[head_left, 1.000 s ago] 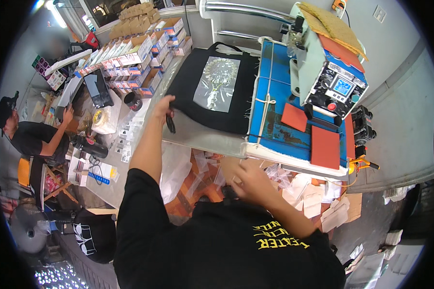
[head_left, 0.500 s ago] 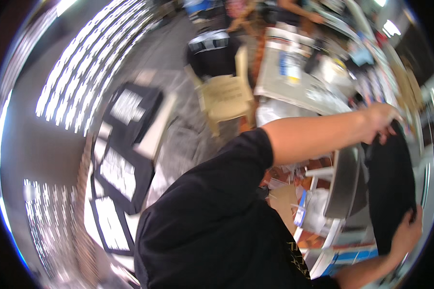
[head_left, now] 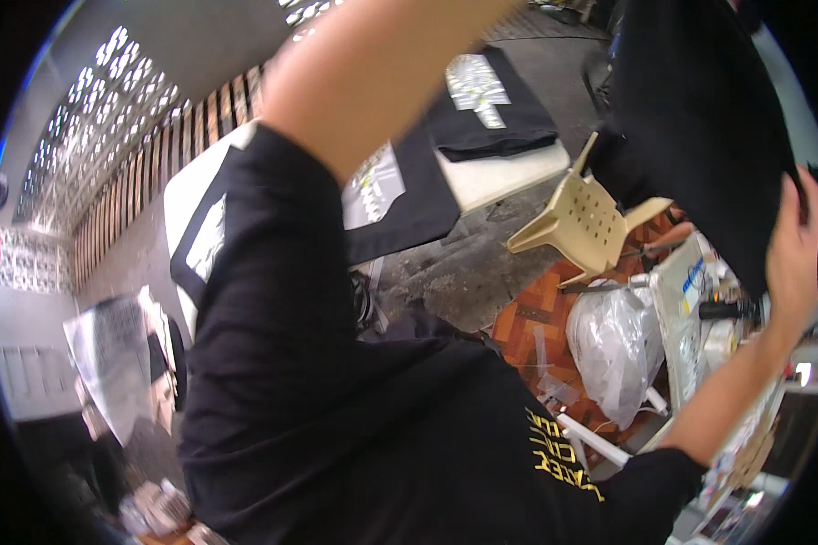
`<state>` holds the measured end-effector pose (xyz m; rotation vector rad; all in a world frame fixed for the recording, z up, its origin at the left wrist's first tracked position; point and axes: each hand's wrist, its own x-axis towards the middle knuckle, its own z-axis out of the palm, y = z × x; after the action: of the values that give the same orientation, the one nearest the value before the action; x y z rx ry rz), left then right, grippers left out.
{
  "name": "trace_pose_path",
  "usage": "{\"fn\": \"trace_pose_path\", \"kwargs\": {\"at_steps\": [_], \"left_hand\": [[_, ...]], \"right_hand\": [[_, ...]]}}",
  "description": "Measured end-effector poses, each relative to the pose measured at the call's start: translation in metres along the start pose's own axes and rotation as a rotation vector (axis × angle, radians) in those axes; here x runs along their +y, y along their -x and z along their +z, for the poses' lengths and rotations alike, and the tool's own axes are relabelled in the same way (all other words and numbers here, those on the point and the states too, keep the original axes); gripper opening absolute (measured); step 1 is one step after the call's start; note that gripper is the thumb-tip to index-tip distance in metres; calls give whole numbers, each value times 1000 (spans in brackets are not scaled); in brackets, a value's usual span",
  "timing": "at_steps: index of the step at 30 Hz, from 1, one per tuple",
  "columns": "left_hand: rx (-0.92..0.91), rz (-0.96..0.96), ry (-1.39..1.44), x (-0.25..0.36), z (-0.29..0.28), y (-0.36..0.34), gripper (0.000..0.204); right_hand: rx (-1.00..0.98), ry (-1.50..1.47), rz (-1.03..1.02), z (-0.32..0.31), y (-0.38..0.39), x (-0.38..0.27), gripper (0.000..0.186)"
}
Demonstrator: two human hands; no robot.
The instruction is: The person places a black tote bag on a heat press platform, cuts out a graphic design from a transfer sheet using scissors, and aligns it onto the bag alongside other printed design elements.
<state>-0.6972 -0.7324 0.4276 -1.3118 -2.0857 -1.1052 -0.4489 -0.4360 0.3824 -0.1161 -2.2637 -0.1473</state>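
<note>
A large black cloth (head_left: 691,136) hangs at the upper right. My right hand (head_left: 795,250) grips its right edge, with fingers bent around the fabric. My left forearm crosses the top of the picture and leaves it, so that hand is out of sight. Black garments with pale printed sheets lie on a white table: a far garment (head_left: 491,132) and a nearer one (head_left: 404,204), which my left arm partly covers.
A cream plastic chair (head_left: 591,218) stands beyond the white table (head_left: 509,177). A filled clear plastic bag (head_left: 616,350) lies by a cluttered worktable (head_left: 677,295) at the right. Crumpled sheets (head_left: 118,350) lie at the left. Slatted wood (head_left: 123,195) runs along the wall.
My view has swung left toward the garment table. The black cloth has risen from the right side to the upper right. My left hand has passed out of view; my right still holds the cloth.
</note>
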Motion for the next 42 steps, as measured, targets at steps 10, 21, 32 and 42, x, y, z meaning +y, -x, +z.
{"fn": "trace_pose_path", "kwargs": {"at_steps": [10,21,32,42], "left_hand": [[555,-1350,189,-56,-233,392,40],[1323,-1978,-401,19,-5,766,45],[1298,-1584,522,-65,159,512,34],[1341,-1464,1107,-176,247,422,32]], "right_hand": [[256,-847,-665,248,24,-405,20],[-755,-719,-910,400,234,-368,61],[-990,-1451,-638,412,219,-319,11],[-1642,-1351,-89,444,193,-275,29]]}}
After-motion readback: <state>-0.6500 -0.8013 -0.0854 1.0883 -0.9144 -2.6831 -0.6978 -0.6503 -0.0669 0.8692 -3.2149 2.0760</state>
